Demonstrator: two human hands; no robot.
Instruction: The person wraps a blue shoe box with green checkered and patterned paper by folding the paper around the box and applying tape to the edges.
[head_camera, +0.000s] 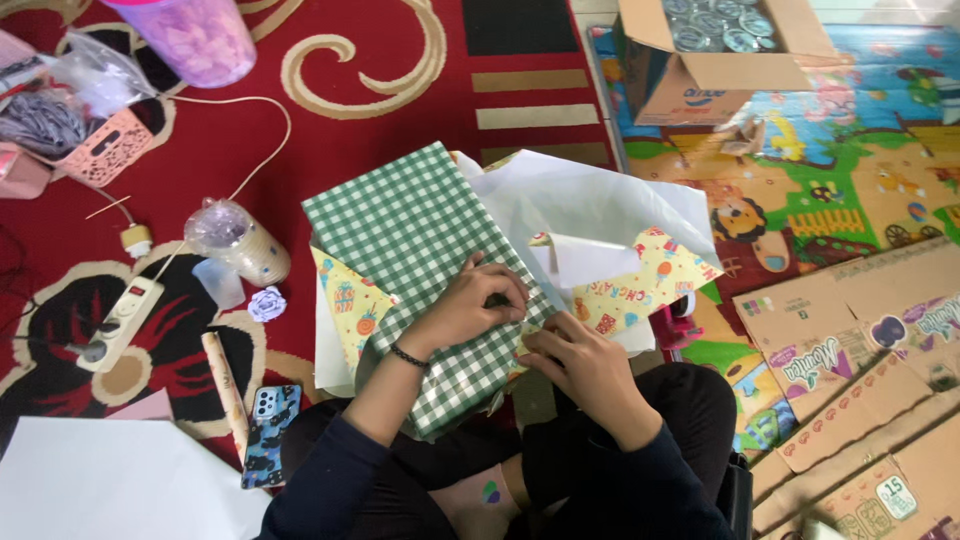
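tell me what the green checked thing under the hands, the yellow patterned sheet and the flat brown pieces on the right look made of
Green checked item: probably woven cloth, matte, gingham pattern with a soft edge; could be a covered box.
Yellow patterned sheet: thin printed paper, white on the back, holding sharp folds.
Flat brown pieces: cardboard, dull brown with printed panels and crease lines.

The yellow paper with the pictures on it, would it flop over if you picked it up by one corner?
Probably yes. The yellow patterned paper already bends and folds where it lies beside the green checked box, so it looks thin and floppy. It likely weighs very little and could crease or tear if tugged. The left hand and right hand press at the box's edge.
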